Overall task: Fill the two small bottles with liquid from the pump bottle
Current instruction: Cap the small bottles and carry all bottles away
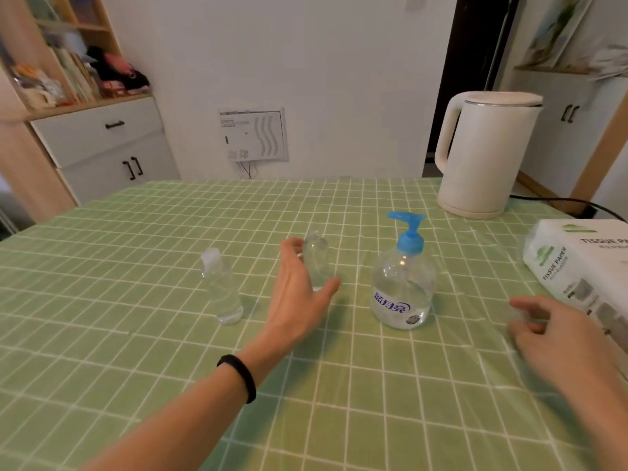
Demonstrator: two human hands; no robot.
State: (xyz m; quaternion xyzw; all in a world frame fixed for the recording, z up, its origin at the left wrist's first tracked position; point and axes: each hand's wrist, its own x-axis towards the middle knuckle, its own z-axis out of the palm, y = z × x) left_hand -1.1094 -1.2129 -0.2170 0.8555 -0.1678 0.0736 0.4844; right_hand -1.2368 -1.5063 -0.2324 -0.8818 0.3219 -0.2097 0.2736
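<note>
Flanking the upright small bottle (319,260), your left hand (295,300) is spread, not yet closed; your right hand (557,334), loosely curled and empty, lies well apart.

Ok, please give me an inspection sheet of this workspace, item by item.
Surface: table with green checked cloth.
Job's things: pump bottle upright, partly full; capped small bottle upright, left; second small bottle between them.
Clutter: white kettle; tissue paper pack.
Hands: left hand cupped round second small bottle, grip unclear; right hand relaxed, holding nothing.
Cables: black cable behind kettle.
Surroundings: bookshelf cabinet, white wall.
</note>
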